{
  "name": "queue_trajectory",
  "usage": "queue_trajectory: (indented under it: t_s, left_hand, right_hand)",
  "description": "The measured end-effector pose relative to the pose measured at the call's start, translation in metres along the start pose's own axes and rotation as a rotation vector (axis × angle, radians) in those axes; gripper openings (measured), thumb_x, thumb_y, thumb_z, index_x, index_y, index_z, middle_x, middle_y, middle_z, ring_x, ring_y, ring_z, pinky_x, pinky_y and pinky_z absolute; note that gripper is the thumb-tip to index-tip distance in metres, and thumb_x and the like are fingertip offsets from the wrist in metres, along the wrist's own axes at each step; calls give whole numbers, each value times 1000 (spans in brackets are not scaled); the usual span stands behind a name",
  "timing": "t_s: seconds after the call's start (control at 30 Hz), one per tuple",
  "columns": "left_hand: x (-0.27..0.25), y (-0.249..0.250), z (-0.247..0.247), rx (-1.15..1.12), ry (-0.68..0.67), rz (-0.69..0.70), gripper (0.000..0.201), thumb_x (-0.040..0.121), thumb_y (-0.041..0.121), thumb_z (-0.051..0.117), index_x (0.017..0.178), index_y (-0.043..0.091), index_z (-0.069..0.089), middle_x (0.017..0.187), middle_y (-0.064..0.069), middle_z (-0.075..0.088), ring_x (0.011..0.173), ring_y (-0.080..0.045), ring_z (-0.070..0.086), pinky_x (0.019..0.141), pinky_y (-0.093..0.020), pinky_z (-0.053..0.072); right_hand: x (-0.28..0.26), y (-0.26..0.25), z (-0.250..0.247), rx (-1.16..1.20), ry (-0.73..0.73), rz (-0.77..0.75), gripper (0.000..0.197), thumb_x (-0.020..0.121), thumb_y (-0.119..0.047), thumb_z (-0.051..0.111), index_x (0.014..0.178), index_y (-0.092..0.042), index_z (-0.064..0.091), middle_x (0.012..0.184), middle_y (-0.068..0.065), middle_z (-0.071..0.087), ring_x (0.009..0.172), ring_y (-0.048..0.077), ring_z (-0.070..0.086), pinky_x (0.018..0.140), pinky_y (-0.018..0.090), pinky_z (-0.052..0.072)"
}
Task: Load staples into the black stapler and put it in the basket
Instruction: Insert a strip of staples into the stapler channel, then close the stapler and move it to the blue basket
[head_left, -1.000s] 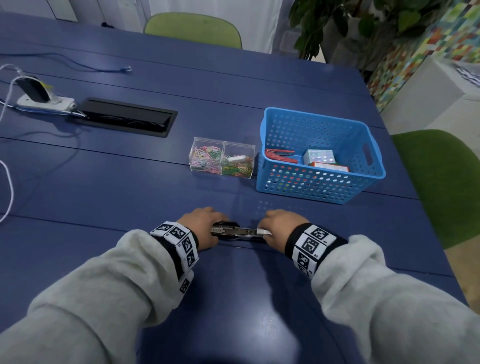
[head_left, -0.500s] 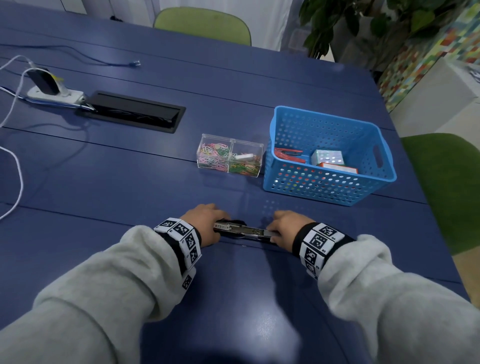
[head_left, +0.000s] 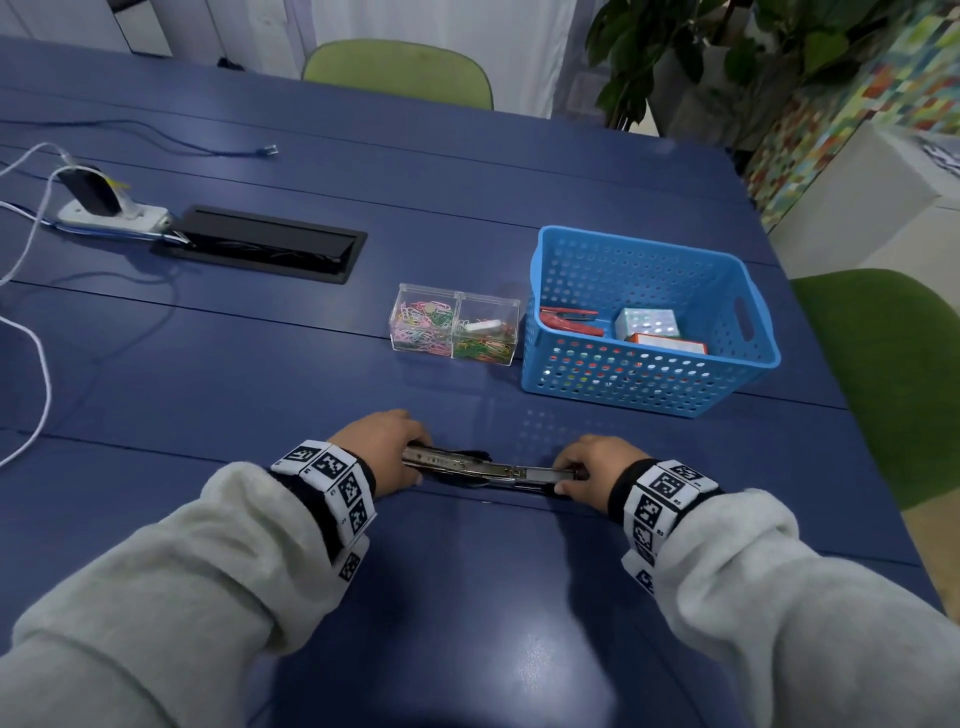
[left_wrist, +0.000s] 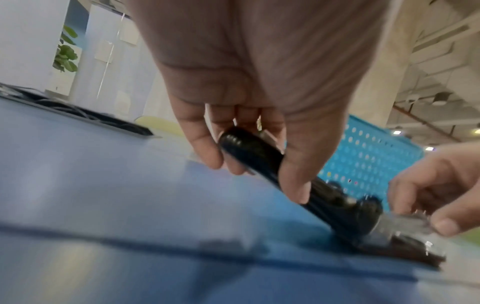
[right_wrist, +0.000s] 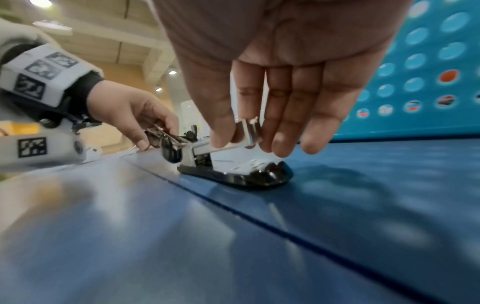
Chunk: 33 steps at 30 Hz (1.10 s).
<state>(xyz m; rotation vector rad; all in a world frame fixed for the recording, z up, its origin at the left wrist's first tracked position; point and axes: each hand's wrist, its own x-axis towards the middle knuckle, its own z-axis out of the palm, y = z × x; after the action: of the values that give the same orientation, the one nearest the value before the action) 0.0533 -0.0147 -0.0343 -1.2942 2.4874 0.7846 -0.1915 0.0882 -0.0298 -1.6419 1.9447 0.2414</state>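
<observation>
The black stapler (head_left: 483, 467) lies folded open and flat on the blue table, near its front edge. My left hand (head_left: 382, 449) grips the black top cover (left_wrist: 254, 156) between thumb and fingers. My right hand (head_left: 589, 467) pinches the far end of the metal staple channel (right_wrist: 226, 146), which stands raised above the black base (right_wrist: 241, 174). Whether staples lie in the channel is not visible. The blue perforated basket (head_left: 623, 374) stands behind and to the right of my hands, apart from the stapler.
In the basket lie a red stapler (head_left: 569, 318) and small boxes (head_left: 647, 325). A clear two-part box of coloured paper clips (head_left: 454, 330) stands left of it. Far left are a power strip (head_left: 111, 210), white cables and a black cable hatch (head_left: 260, 244). A green chair (head_left: 883, 374) stands right.
A white strip seen at my right fingertips a second ago no longer shows. Both hands stay on the opened stapler; the head view has shifted slightly.
</observation>
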Motion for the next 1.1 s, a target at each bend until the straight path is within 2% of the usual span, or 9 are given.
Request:
queue_trajectory:
  t_s: [0.1, 0.27, 0.43, 0.5, 0.57, 0.63, 0.8, 1.0, 1.1]
  left_hand:
    - [-5, 10, -15, -59, 75, 74, 36, 77, 26, 69, 112, 24, 61, 103, 2, 54, 103, -21, 56, 91, -32, 45]
    - [-5, 38, -23, -129, 116, 161, 35, 74, 25, 73, 107, 22, 62, 110, -2, 59, 102, -20, 58, 95, -32, 46]
    - [9, 73, -16, -237, 138, 187, 42, 70, 26, 77, 109, 23, 61, 96, 7, 55, 87, -13, 55, 81, -22, 43]
    - [17, 86, -8, -192, 93, 219, 45, 71, 27, 77, 113, 21, 61, 101, 2, 57, 92, -15, 56, 83, -22, 41]
    - [24, 98, 2, -124, 28, 260, 46, 73, 28, 75, 116, 20, 60, 114, -4, 60, 107, -22, 55, 93, -28, 42]
    - [29, 105, 12, -77, -9, 280, 44, 75, 28, 72, 117, 20, 60, 120, -6, 58, 115, -24, 51, 98, -32, 41]
    - [37, 105, 28, -32, -54, 254, 43, 75, 28, 72, 117, 24, 61, 119, -8, 56, 116, -28, 49, 99, -35, 40]
    - [40, 101, 33, -46, -74, 254, 45, 78, 28, 70, 120, 23, 58, 117, -10, 55, 111, -27, 52, 93, -32, 40]
    - [40, 98, 38, -30, -110, 237, 47, 77, 28, 70, 122, 23, 56, 116, -12, 55, 109, -29, 54, 92, -37, 42]
  right_hand:
    - [-3, 3, 0, 62, 37, 33, 27, 82, -32, 62, 106, -20, 63, 113, 5, 63, 104, 22, 58, 91, 30, 46]
    - [-5, 3, 5, 91, 43, 54, 29, 82, -31, 61, 109, -20, 61, 113, 5, 65, 104, 22, 58, 87, 26, 45]
    - [-5, 3, 8, 108, 47, 71, 32, 82, -32, 62, 112, -20, 61, 115, 6, 65, 106, 24, 58, 89, 27, 45]
    - [-7, 4, 10, 111, 52, 74, 33, 82, -30, 62, 113, -19, 61, 116, 8, 64, 107, 26, 57, 90, 28, 45]
    - [-8, 6, 11, 114, 63, 77, 33, 81, -30, 62, 112, -16, 61, 116, 11, 64, 108, 28, 57, 89, 31, 45]
    - [-8, 7, 14, 136, 76, 86, 33, 81, -30, 63, 109, -13, 61, 114, 13, 64, 107, 30, 58, 87, 32, 46]
    - [-8, 12, 19, 170, 87, 81, 33, 80, -31, 64, 104, -9, 61, 112, 15, 61, 105, 30, 56, 85, 30, 43]
    - [-10, 13, 24, 238, 96, 63, 40, 77, -42, 67, 105, -15, 61, 110, 12, 62, 103, 28, 56, 79, 26, 38]
    - [-11, 12, 24, 345, 149, 40, 39, 78, -42, 66, 110, -20, 60, 111, 7, 66, 104, 24, 59, 85, 27, 43]
